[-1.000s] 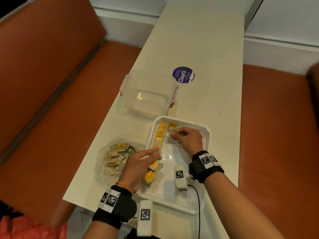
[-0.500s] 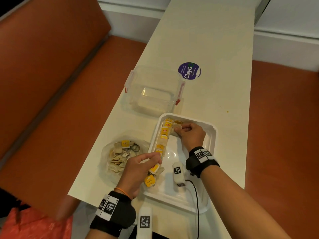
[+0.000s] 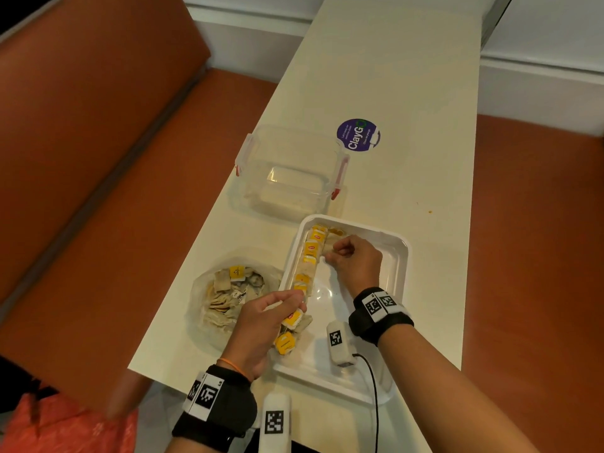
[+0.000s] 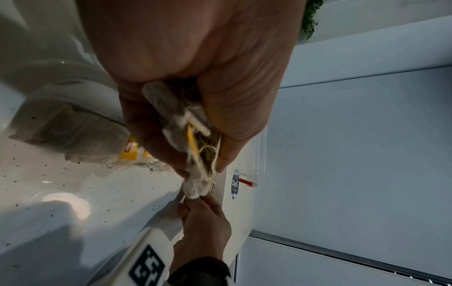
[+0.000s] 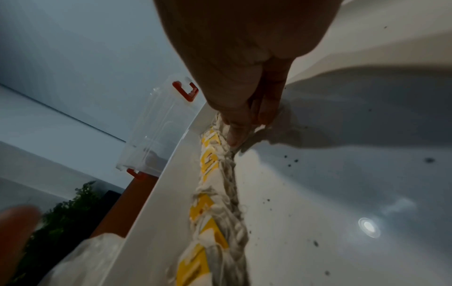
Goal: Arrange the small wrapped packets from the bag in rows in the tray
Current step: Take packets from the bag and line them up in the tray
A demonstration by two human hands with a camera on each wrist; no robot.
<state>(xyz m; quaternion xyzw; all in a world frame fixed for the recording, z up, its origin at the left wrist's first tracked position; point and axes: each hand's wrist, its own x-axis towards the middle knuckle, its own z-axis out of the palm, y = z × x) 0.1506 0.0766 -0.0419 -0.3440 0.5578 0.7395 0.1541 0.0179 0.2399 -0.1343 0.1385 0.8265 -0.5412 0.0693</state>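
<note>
White tray [image 3: 397,253]: packet row [image 3: 310,253] runs along left wall; right hand [image 3: 354,259] pinches far-end packet, left hand [image 3: 261,325] grips packets at near end.

I see a black wristband [image 3: 219,410] with white coded-marker tags on each wrist, a thin orange cord [image 3: 233,366] on the left wrist, bare forearms, and a black cable [image 3: 372,384] from the right wrist's white module [image 3: 338,343].

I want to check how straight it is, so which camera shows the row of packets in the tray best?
The head view: it shows the whole row of packets along the tray's left wall, end to end. The right wrist view looks down the row from close up, blurred. The left wrist view shows only a few packets lying near the left hand.
</note>
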